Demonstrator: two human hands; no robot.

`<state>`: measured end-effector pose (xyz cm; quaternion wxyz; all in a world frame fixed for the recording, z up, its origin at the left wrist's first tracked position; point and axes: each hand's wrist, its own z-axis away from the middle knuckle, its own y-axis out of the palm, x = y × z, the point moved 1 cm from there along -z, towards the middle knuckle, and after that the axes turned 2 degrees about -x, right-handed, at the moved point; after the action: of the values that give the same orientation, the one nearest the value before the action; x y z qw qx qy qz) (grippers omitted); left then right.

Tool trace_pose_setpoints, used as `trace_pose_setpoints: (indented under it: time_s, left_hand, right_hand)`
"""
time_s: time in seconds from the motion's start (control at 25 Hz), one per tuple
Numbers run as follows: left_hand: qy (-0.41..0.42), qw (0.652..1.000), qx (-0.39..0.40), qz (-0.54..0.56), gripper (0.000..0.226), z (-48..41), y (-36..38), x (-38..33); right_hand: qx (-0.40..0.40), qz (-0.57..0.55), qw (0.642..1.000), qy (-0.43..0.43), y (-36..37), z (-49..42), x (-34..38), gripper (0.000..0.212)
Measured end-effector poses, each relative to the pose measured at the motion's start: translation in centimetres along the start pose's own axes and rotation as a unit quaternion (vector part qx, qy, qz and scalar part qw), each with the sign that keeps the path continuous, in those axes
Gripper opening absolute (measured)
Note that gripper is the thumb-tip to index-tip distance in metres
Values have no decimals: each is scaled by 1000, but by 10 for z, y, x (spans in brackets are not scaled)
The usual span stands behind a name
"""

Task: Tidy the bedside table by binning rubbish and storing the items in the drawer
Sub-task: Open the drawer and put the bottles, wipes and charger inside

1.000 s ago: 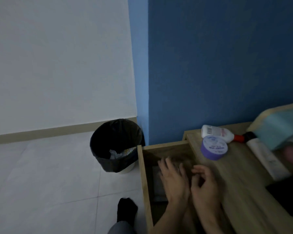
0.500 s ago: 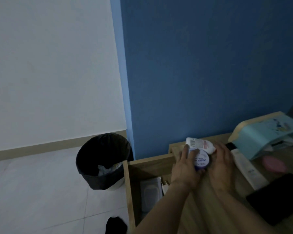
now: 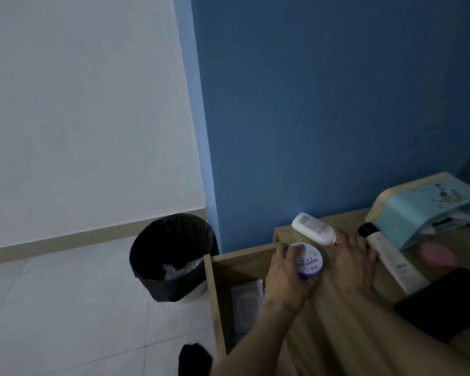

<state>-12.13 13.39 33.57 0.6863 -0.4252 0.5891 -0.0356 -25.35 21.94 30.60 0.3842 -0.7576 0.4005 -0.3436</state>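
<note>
The left hand [image 3: 285, 278] has its grip clenched round the purple jar [image 3: 310, 260] at the left edge of the surface [image 3: 334, 316], just beside the open drawer [image 3: 215, 270]; whether the jar rests there or is lifted I cannot tell. The right hand [image 3: 353, 257] lies released, fingers spread, fingertips at the red cap of the white bottle [image 3: 312, 229]. The grip on the jar comes from the side and over the lid, so a loose lid could turn or the jar could slip while crossing the drawer's wall. The bottle lies on its side near the back left corner, and a careless nudge could roll it off toward the bin [image 3: 171, 256]. The tube [image 3: 391, 263] crowds the right hand closely. Inside the drawer, bare room shows beyond the wipes pack [image 3: 247, 299], toward the wall.
</note>
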Motion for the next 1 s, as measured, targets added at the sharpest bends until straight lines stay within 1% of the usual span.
trace_pose_setpoints:
  time_s: [0.12, 0.2, 0.24, 0.4, 0.56, 0.64, 0.72, 0.8, 0.88, 0.92, 1.0]
  left_hand:
    - [-33, 999, -28, 23, 66, 20, -13, 13]
    - [-51, 997, -47, 26, 64, 38, -24, 21]
    - [-58, 997, -54, 20, 63, 45, -29, 27]
    - [-107, 994, -30, -5, 63, 83, -36, 45]
    - [-175, 983, -1, -48, 81, 108, -37, 51]
    - [-194, 979, 23, -54, 89, 117, -34, 53]
    - [-199, 977, 40, -61, 90, 125, -32, 52]
    - [-205, 976, 34, -61, 88, 128, -32, 50]
    - [-204, 976, 27, -63, 87, 129, -33, 50]
    - [-201, 976, 33, -73, 86, 129, -33, 48]
    - [-193, 972, 60, -120, 86, 129, -28, 48]
  right_hand:
    - [45, 8, 999, 5, -10, 17, 6, 46]
    - [40, -37, 999, -6, -26, 33, 15, 45]
    - [42, -69, 997, 2, -35, 41, 22, 43]
    - [69, -127, 987, 74, -63, 84, 35, 45]
    - [78, -152, 979, 108, -83, 123, 45, 47]
    - [84, -157, 978, 108, -93, 140, 48, 49]
    - [93, -168, 977, 95, -101, 159, 51, 51]
    - [111, -164, 977, 79, -104, 176, 53, 53]
    - [125, -137, 981, 59, -100, 195, 54, 54]
    - [128, -127, 982, 56, -98, 203, 53, 54]
    - [145, -119, 979, 83, -88, 216, 50, 52]
